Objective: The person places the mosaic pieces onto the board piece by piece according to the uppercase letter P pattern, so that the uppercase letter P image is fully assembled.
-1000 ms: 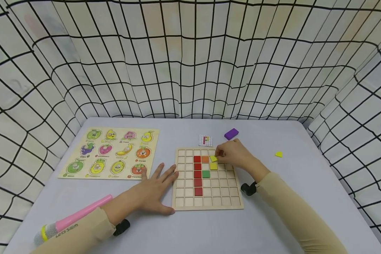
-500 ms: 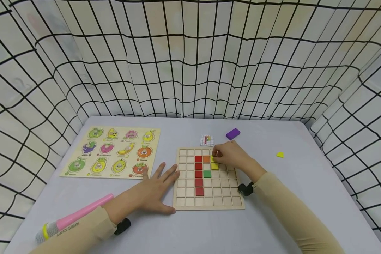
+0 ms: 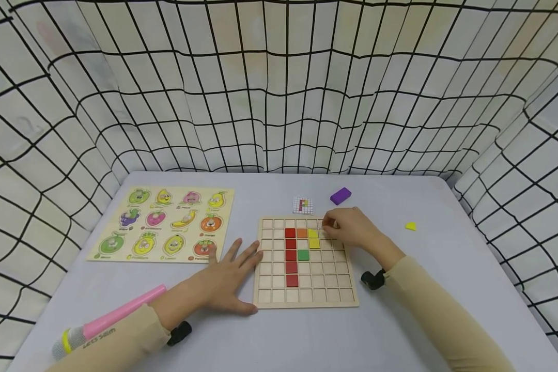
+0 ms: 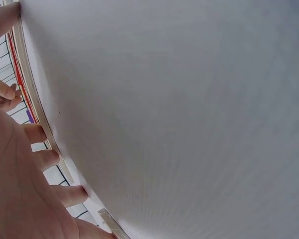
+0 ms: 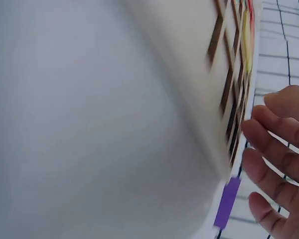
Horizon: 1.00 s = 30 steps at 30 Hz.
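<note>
A wooden grid board [image 3: 325, 281] lies flat on the table. In its cells are a column of red tiles [image 3: 291, 256], an orange tile [image 3: 302, 233], a green tile [image 3: 303, 255] and two yellow tiles [image 3: 313, 243]. My left hand [image 3: 225, 283] lies with fingers spread, its fingertips and thumb at the board's left edge. Over the board's upper right part is my right hand [image 3: 351, 227], just right of the yellow tiles. In the right wrist view its fingers [image 5: 266, 137] are loosely bent and nothing shows between them.
Behind the board are a small pattern card [image 3: 303, 205] and a purple block [image 3: 341, 196]. A yellow piece [image 3: 411, 226] lies at right. A fruit puzzle board [image 3: 160, 222] and a pink microphone-like toy [image 3: 121, 312] are on the left. Black netting [image 3: 283, 103] surrounds the table.
My right hand has pressed the upper yellow tile, tilted before, flat into its cell, let go and drawn back to the right. The left hand stays in place.
</note>
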Available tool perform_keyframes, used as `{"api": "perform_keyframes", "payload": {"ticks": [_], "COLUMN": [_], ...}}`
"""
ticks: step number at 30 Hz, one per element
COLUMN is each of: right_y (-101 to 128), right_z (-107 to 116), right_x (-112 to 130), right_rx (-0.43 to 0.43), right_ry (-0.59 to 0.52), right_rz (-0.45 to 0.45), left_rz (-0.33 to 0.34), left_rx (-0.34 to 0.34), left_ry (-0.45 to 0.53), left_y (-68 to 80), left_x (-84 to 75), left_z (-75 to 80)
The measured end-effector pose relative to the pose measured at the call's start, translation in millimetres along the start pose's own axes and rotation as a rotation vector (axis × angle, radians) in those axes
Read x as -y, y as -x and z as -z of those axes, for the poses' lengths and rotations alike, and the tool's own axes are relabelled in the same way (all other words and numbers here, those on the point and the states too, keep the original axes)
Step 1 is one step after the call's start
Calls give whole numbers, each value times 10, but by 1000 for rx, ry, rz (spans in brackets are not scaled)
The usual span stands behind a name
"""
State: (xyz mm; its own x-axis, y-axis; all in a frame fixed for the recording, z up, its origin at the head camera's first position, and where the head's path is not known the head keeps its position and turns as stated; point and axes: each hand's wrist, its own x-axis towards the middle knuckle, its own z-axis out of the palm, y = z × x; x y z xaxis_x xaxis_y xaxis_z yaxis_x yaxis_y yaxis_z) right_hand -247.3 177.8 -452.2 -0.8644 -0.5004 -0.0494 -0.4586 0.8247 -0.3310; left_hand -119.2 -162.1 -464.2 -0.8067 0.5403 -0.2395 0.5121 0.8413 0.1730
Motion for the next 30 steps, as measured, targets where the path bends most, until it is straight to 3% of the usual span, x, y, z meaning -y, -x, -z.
{"api": "perform_keyframes", "payload": {"ticks": [7, 12, 17, 24, 30], "right_y": [159, 317, 532, 834, 973], "right_z": [54, 133, 242, 401, 434], "right_x": [-265, -478, -721, -1060, -1176], "right_rx": [-68, -83, -89, -23, -13], "right_ry": [99, 195, 280, 301, 303], "right_rz": [-67, -97, -182, -304, -318], "left_rz": [-4, -3, 0, 2, -1], "left_rx": [-7, -1, -6, -15, -14], "left_ry": [0, 6, 11, 3, 2], "left_y": [11, 8, -3, -17, -12], "left_x": [-1, 5, 11, 12, 14], "left_z": [9, 0, -10, -34, -29]}}
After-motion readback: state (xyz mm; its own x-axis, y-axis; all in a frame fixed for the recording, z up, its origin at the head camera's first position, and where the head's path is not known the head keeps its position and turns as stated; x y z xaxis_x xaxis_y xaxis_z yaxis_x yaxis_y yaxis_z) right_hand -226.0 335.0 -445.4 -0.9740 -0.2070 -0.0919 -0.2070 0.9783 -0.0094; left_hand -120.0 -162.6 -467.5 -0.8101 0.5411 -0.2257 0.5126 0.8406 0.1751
